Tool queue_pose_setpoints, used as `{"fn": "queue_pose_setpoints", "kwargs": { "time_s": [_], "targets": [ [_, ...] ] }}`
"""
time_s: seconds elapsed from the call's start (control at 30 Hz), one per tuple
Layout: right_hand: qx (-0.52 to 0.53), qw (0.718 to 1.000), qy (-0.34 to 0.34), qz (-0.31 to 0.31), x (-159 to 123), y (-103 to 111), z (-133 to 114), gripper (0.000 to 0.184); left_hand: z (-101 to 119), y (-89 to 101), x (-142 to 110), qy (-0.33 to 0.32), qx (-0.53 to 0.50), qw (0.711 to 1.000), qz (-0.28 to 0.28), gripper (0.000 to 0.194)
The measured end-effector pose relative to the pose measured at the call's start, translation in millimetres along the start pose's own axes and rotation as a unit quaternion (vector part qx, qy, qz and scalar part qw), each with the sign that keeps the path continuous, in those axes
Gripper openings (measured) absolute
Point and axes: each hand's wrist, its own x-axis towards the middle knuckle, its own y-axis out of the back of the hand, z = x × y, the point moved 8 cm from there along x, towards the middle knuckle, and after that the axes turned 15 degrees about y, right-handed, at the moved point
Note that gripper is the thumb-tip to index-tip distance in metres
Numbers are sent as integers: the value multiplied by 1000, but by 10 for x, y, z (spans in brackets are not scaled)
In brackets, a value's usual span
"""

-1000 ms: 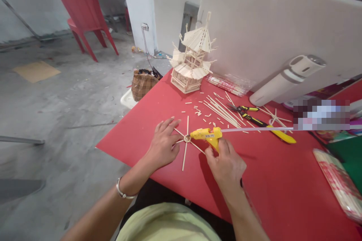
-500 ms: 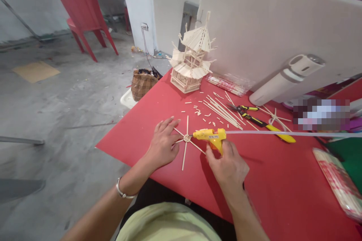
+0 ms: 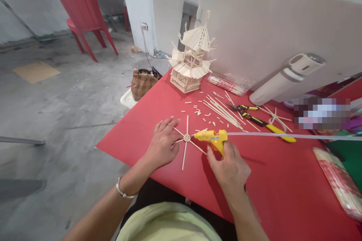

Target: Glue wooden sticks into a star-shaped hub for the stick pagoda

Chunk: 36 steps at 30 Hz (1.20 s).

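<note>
The fingers [image 3: 166, 122] of the left hand [image 3: 162, 145] were spread loosely at the left spokes of a stick wheel [image 3: 186, 139], which lay flat on the red tabletop [image 3: 277, 180]. Those of the right hand [image 3: 232, 163] were wrapped around a yellow glue gun [image 3: 206, 135], its nozzle beside the wheel's hub. Beyond lay short stick pieces [image 3: 198, 112], long sticks [image 3: 222, 111] and pliers [image 3: 256, 120], near a standing stick tower [image 3: 195, 71].

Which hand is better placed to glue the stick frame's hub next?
Probably the right hand: it holds the yellow glue gun, its nozzle pointing at the hub of the stick frame. The left hand is by the frame's left spokes, no tool showing, so it seems better suited to steadying.
</note>
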Motion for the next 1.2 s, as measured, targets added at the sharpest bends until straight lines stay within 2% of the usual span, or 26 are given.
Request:
{"fn": "queue_pose_setpoints", "kwargs": {
  "time_s": [0.57,0.73,0.83,0.9,1.07,1.2],
  "targets": [
    [4,1000,-9,-16,-11,-21,34,36,1,15,1,-3,-3,1000,6,32],
    [55,995,-56,-60,-61,-113,121,50,9,36,-3,-10,-3,1000,19,28],
    [132,981,-99,-97,-106,-197,176,65,4,67,6,-13,-13,999,34,24],
    [193,965,-136,-113,-142,-234,219,68,-13,90,14,-16,-24,998,50,21],
    [346,908,-220,-89,-235,-238,347,47,-96,135,44,-14,-41,994,100,18],
    [365,894,-252,-70,-363,-259,505,44,-139,148,75,-10,-45,993,108,17]
  ]
}}
